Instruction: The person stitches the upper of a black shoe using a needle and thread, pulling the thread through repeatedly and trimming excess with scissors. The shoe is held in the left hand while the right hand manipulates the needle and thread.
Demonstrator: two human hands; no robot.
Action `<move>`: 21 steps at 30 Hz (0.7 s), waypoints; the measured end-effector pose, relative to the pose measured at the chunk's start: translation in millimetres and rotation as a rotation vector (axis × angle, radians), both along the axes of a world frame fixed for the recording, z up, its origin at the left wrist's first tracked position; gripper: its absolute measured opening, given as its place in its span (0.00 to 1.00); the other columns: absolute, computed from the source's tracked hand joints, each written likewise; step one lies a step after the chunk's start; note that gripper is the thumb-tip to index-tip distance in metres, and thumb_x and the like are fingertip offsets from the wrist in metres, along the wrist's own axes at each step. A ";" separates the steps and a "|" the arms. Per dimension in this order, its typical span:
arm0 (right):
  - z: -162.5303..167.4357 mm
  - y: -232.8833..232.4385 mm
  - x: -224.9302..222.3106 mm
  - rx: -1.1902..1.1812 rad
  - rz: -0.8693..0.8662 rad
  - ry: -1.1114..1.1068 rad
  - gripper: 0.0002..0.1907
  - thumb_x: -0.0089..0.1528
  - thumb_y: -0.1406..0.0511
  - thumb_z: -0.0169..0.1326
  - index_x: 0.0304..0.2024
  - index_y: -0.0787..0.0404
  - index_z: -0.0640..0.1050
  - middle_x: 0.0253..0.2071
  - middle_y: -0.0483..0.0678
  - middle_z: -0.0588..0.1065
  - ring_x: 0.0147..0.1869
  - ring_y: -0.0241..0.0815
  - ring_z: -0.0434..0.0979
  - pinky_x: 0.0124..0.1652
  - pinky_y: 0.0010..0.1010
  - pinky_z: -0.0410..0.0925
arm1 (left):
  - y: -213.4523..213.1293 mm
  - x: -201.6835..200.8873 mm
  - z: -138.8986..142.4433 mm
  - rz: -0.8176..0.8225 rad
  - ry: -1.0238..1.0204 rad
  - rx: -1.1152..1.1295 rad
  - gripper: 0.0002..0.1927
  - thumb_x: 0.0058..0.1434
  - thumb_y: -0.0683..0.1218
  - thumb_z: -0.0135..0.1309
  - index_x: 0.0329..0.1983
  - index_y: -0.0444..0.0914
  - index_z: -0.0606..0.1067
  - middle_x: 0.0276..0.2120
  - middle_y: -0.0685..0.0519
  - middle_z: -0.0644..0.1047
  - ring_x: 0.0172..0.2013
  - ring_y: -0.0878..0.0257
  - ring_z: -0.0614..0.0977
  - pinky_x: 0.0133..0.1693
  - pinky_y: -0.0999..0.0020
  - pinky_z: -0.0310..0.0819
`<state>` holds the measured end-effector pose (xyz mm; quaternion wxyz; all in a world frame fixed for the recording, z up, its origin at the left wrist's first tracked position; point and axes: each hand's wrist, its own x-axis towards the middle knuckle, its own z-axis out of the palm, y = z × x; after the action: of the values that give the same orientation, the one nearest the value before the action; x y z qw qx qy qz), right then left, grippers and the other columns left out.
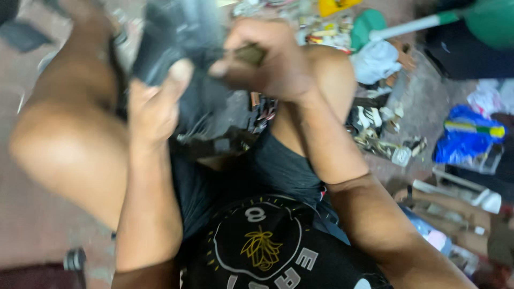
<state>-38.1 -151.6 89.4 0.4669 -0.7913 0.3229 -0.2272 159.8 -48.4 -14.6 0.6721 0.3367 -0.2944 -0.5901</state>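
Left hand [155, 104] gripping dark object [176, 37], right hand [270, 59] fisted on it

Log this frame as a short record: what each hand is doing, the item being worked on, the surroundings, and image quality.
left hand: grips the dark, blurred object held between the knees
right hand: closed on a small brownish tool at that object
surroundings: cluttered floor, blue plastic bag, white cloth
quality: heavy motion blur
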 end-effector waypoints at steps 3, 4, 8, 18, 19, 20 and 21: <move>4.0 3.6 -6.4 0.258 0.061 -0.128 0.14 0.64 0.68 0.68 0.35 0.62 0.73 0.29 0.40 0.70 0.29 0.27 0.66 0.30 0.21 0.57 | 6.1 -11.1 3.9 0.022 0.186 0.004 0.24 0.75 0.43 0.59 0.70 0.30 0.69 0.58 0.50 0.76 0.57 0.62 0.77 0.64 0.66 0.69; 5.0 6.5 -6.8 0.446 0.078 -0.263 0.13 0.65 0.68 0.67 0.36 0.62 0.73 0.30 0.39 0.70 0.31 0.27 0.68 0.31 0.21 0.59 | 7.2 -13.9 5.3 0.029 0.250 0.025 0.26 0.75 0.43 0.59 0.71 0.30 0.68 0.59 0.48 0.76 0.58 0.61 0.77 0.65 0.66 0.69; 14.2 12.2 -3.9 0.556 0.081 -0.427 0.13 0.68 0.63 0.63 0.36 0.62 0.74 0.28 0.38 0.68 0.26 0.27 0.65 0.27 0.21 0.57 | 8.6 -15.2 13.4 -0.037 0.324 -0.058 0.27 0.76 0.45 0.58 0.71 0.28 0.66 0.61 0.47 0.75 0.59 0.60 0.77 0.64 0.66 0.67; 14.8 -15.4 -62.2 -0.356 0.067 0.085 0.06 0.70 0.65 0.62 0.41 0.60 0.80 0.34 0.46 0.79 0.37 0.36 0.80 0.37 0.33 0.70 | -5.5 -20.5 21.3 0.218 0.137 -0.123 0.20 0.80 0.44 0.52 0.70 0.30 0.66 0.61 0.47 0.74 0.58 0.61 0.75 0.65 0.65 0.65; 8.4 -19.2 -75.6 -0.378 0.019 0.025 0.04 0.69 0.67 0.59 0.43 0.62 0.80 0.37 0.47 0.80 0.42 0.38 0.82 0.41 0.34 0.73 | -5.6 -19.0 23.0 0.233 0.150 -0.122 0.20 0.81 0.44 0.51 0.70 0.30 0.66 0.61 0.47 0.75 0.57 0.61 0.75 0.64 0.64 0.66; 4.0 -21.2 -93.0 -0.484 -0.096 0.005 0.06 0.67 0.68 0.58 0.45 0.66 0.78 0.40 0.51 0.80 0.43 0.41 0.81 0.43 0.35 0.73 | -4.6 -17.0 25.9 0.248 0.163 -0.121 0.19 0.81 0.43 0.51 0.69 0.29 0.67 0.61 0.46 0.75 0.57 0.61 0.76 0.64 0.64 0.66; -1.7 -23.6 -111.1 -0.582 -0.220 -0.011 0.10 0.64 0.70 0.58 0.46 0.70 0.77 0.43 0.55 0.79 0.45 0.45 0.81 0.44 0.36 0.74 | -5.3 -15.5 29.0 0.266 0.163 -0.120 0.19 0.81 0.43 0.50 0.69 0.29 0.67 0.60 0.46 0.75 0.57 0.60 0.76 0.64 0.63 0.66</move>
<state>-149.2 -175.2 87.7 0.1948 -0.8509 0.3253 -0.3635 144.3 -53.7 14.4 0.7848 0.2830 -0.2263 -0.5027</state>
